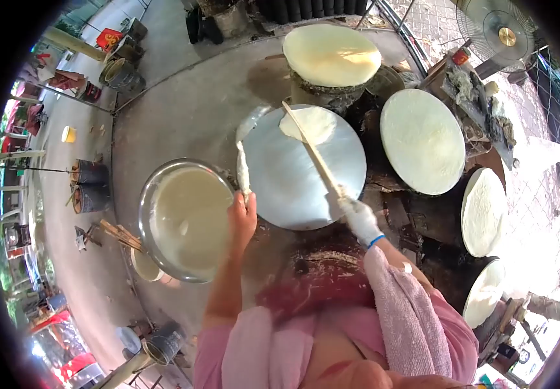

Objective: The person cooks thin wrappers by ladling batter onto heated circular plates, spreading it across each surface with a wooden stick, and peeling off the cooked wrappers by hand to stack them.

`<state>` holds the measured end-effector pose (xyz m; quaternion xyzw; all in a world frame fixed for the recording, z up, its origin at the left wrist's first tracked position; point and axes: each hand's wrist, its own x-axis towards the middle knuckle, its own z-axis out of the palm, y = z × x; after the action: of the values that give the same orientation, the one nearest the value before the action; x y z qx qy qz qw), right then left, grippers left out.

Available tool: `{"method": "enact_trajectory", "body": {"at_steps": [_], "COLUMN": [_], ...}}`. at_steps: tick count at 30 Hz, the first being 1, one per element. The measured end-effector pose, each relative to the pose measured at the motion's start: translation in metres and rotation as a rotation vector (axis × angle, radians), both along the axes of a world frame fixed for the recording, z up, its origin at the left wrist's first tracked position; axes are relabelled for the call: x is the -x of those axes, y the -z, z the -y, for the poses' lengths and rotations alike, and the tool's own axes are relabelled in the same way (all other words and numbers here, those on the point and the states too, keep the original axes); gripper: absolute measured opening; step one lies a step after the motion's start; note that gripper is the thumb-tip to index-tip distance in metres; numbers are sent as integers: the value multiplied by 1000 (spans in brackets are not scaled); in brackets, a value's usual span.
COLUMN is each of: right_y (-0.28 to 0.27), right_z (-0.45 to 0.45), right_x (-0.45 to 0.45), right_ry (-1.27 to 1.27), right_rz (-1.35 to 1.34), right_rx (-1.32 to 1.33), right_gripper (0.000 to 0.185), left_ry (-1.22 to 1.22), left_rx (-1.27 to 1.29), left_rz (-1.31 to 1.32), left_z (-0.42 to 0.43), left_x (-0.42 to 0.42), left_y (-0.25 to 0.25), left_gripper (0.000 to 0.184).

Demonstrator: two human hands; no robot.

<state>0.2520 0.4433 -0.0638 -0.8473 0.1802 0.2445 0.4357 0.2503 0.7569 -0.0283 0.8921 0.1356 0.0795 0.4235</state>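
Note:
My left hand [243,214] is bare and closed round the handle of a ladle [243,170], whose metal bowl lies at the left edge of a round griddle [273,170]. In my right hand [359,219], which wears a white glove, is a long wooden stick [317,159]. The stick slants up and left across the griddle, its far end over a patch of pale batter [315,124] near the griddle's top. A large metal bowl [147,227] of pale batter [189,217] stands just left of my left hand.
Round pale sheets lie on stands at the top [332,55] and right [422,141], with two more [484,212] [485,294] lower right. A fan [497,32] stands at the upper right. Black buckets [90,198] and wood sticks [119,235] are at the left.

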Motion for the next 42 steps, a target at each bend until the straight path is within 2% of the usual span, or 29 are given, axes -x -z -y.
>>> {"method": "enact_trajectory", "body": {"at_steps": [1,2,4,5,6,8,10,12,13,14,15,16,17,18,19,20,22,24,26,28,29,32,33,34,36,37,39,41,42], "right_y": [-24,-40,9,24,-5,3,4,-27,-30,-13,5,32,20,5,30,24,25,-33,-26,-1,-12,-12,-14,-1,17,20,42,9,30], "right_z": [-2,1,17,6,-15,-42,-40,-13,-2,11,24,26,10,-3,-11,-10,7,31,58,50,39,43,51,62,80,83,73,57,62], "right_x": [1,0,7,14,10,4,-2,-17,-24,-25,-27,-31,-36,-32,-27,-27,-32,-64,-101,-105,-99,-97,-105,-120,-153,-172,-174,-142,-138], "right_ry": [-14,93,201,177,228,165,19,-169,58,140,217,177,97,23,89,-30,-192,-186,-153,-309,-359,-526,-432,-395,-342,-341,-430,-646,-576], "right_rz": [106,100,97,213,-36,-99,-66,-1,47,98,147,211,90,-42,-109,-138,98,18,18,-41,-57,-79,-171,-62,111,17,-112,-102,-315], "right_rx": [182,85,-48,-167,-316,-278,-158,79,-284,-414,-547,-431,-446,-448,-684,-581,-489,-223,-348,-512,-592,-466,-518,-571,-634,-484,-769,-521,-503], "right_gripper": [46,46,48,48,49,48,47,47,46,45,43,41,40,39,40,42,41,37,37,40,43,42,37,35,32,36,36,36,37], "left_ry": [3,26,-9,-15,-17,-40,-81,-21,-6,-67,-61,-2,49,32,13,-11,-106,-277,-332,-347,-350,-348,-375,-403,-370,-371,-391,-441,-470], "left_rx": [27,-91,24,100,179,349,507,338,238,319,-44,-145,-251,-216,-182,-107,62,240,234,226,216,149,206,263,137,113,107,163,202], "left_rz": [-74,-45,-102,-118,-137,-217,-339,-216,-135,-180,93,178,266,213,160,85,-46,-162,-246,-240,-224,-189,-205,-227,-184,-182,-180,-212,-244], "left_z": [-12,-21,-39,-45,-47,-45,-40,-33,-37,-51,-43,-47,-51,-50,-48,-44,-35,-26,-19,-13,-10,-16,-10,-4,-6,-4,2,11,17], "left_x": [8,20,45,55,62,69,74,79,82,93,92,97,101,107,113,118,121,124,138,131,136,157,154,152,160,167,175,179,180], "left_y": [1,8,32,40,42,45,11,-9,-16,23,13,20,28,26,26,17,3,-5,-7,0,8,42,30,23,37,38,39,34,25], "left_gripper": [23,23,22,23,25,26,24,21,21,19,18,18,17,17,18,20,23,25,25,25,24,23,23,22,22,21,21,20,19]}}
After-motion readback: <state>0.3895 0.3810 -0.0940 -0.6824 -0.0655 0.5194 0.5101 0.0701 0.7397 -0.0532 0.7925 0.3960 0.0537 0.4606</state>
